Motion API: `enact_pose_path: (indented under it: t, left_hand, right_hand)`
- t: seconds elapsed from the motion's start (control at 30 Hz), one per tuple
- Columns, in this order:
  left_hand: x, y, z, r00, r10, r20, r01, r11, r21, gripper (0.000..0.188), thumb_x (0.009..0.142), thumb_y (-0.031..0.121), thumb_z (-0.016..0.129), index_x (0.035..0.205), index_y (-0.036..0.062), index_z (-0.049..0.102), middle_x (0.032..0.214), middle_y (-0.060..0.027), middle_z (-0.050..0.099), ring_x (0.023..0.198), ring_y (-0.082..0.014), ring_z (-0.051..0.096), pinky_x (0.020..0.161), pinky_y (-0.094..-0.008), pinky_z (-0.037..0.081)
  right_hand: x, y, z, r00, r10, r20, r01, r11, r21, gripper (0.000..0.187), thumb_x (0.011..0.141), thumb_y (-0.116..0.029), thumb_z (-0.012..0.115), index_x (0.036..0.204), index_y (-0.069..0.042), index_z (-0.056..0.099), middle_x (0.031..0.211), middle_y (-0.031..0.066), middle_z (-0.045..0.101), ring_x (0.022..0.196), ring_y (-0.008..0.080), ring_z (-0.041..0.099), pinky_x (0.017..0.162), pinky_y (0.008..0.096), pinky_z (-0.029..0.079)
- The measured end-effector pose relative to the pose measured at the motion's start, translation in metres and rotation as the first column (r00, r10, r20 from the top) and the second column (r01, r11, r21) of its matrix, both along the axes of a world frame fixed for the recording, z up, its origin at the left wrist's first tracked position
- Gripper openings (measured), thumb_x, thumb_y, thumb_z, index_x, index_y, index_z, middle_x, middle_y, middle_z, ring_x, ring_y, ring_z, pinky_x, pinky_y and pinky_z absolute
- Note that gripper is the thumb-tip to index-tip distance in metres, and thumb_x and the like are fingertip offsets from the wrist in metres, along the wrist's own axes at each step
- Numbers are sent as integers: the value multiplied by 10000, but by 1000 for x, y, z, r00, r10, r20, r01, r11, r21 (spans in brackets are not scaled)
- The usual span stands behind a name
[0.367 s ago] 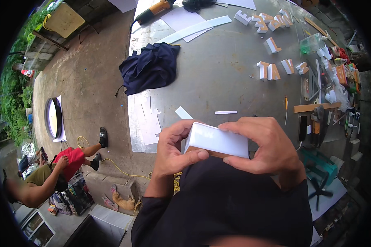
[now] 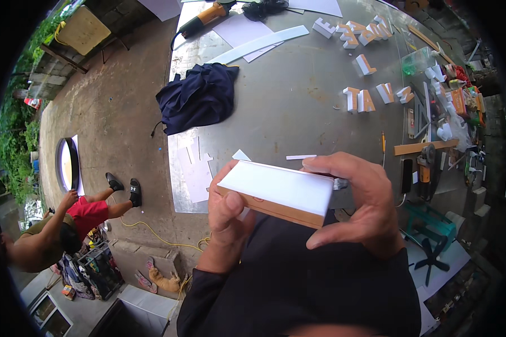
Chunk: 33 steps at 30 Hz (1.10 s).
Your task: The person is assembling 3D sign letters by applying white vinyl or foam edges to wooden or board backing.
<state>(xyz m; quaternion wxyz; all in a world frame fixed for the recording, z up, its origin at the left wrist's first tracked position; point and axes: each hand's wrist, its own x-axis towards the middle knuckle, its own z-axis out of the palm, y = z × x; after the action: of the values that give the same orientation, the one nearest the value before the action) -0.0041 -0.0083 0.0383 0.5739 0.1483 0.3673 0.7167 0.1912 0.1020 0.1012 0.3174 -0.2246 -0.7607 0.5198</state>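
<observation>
The left hand [image 2: 227, 221] holds the white box [image 2: 275, 183] snugly; right hand [image 2: 367, 199] opens wide nearby. Grip gently, steadily.

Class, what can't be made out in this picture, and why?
Head view: underside of the white-and-brown piece, facing away.
Head view: part of the left hand, behind that piece.
Head view: anything beneath the dark cloth, covered.
Head view: the orange-and-black tool, one end cut by the upper edge.
</observation>
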Motion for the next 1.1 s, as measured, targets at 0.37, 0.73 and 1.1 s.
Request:
enact_pose_path:
  t: [0.37,0.73,1.1]
  left_hand:
    - [9,-5,-29,820,-117,560,93,993,71,560,985,493,573,1346,64,572,1310,-144,631,1212,-317,620,1040,-484,491]
    - [26,8,-28,706,-163,689,246,969,-23,527,967,506,626,1238,55,606,1181,-126,663,1054,-269,669,801,-375,589]
    - [30,11,-27,743,-91,664,188,979,-76,497,969,486,635,1235,67,604,1176,-122,664,1053,-261,666,811,-385,588]
  right_hand:
    - [-2,-9,-30,978,-150,-142,162,984,77,450,725,-27,860,1143,28,702,1084,157,735,906,250,731,803,333,586]
    - [-1,5,-40,973,-190,-130,217,948,234,342,754,-73,849,1057,26,726,977,158,741,854,237,739,734,313,574]
    - [0,7,-40,968,-215,-128,236,955,179,336,745,-83,859,1040,19,734,964,155,745,861,243,742,743,319,582]
